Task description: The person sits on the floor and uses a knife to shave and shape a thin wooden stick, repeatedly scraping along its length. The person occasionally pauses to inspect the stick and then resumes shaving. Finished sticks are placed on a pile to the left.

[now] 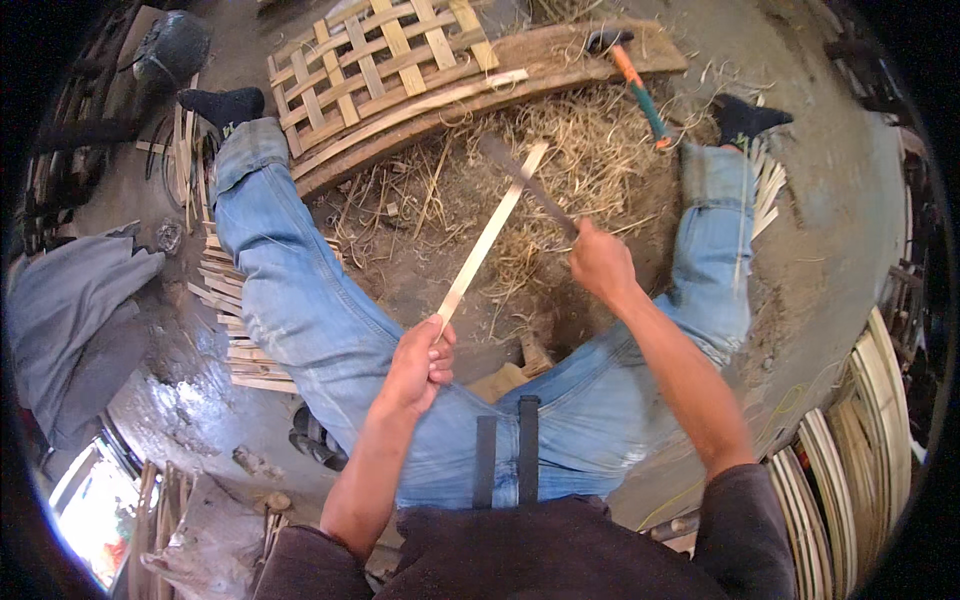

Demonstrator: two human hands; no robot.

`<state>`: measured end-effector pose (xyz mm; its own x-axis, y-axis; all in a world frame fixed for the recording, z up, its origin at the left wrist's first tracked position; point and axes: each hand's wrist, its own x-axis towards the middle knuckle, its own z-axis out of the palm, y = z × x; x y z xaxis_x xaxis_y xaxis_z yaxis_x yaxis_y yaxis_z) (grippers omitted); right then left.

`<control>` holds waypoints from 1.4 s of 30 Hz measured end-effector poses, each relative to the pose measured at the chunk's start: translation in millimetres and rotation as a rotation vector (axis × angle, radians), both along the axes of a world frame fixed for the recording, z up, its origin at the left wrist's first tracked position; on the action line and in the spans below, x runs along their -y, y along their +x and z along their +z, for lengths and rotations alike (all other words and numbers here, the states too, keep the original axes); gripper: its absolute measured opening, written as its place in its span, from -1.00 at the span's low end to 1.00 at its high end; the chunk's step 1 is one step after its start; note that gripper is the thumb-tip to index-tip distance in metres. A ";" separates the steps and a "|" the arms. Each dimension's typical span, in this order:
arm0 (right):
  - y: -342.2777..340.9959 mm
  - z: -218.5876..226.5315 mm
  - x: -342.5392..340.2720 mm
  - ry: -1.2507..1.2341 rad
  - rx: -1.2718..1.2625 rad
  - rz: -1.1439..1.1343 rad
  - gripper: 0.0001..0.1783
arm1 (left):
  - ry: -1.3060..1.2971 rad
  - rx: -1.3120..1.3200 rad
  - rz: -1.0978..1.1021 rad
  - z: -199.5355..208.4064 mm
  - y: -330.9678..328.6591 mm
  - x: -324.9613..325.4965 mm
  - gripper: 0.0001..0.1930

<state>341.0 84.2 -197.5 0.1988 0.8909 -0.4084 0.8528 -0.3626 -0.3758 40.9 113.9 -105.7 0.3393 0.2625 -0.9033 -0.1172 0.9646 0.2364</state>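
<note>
My left hand [420,365] is closed round the lower end of a pale, flat wooden strip [484,244], which slants up and away to the right. In my right hand [601,262] is a knife; its dark blade [545,200] points up and left. The blade crosses the strip near the strip's far end; whether they touch I cannot tell. The knife's handle is hidden inside my fist. Below both tools, curly wood shavings [520,235] cover the floor between my legs.
Beyond the shavings lies a wooden plank [640,50] bearing a woven lattice of strips [375,60] and a hammer [640,90] with an orange and green handle. Cut strips [255,350] lie beside my left leg. Bundled long strips [850,450] stand at right, grey cloth [75,310] at left.
</note>
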 end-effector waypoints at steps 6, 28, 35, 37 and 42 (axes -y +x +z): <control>9.8 13.1 13.2 -0.026 0.063 0.055 -0.69 | 0.100 0.039 -0.072 -8.9 3.9 8.6 -0.70; -27.5 13.9 13.6 -0.048 -0.022 0.006 -0.65 | 0.743 -0.393 -0.301 -8.3 13.0 14.9 -0.80; -62.7 22.1 9.1 0.065 -0.160 0.006 -0.72 | 0.986 -0.509 -0.432 -24.6 4.1 23.1 -0.76; -72.7 14.1 21.6 0.060 -0.148 0.068 -0.74 | 0.960 -0.512 -0.514 -24.0 5.4 27.2 -0.76; -38.0 -4.8 6.7 0.037 -0.102 0.181 -0.81 | 0.605 -0.327 -0.374 -26.5 -12.2 14.5 -0.77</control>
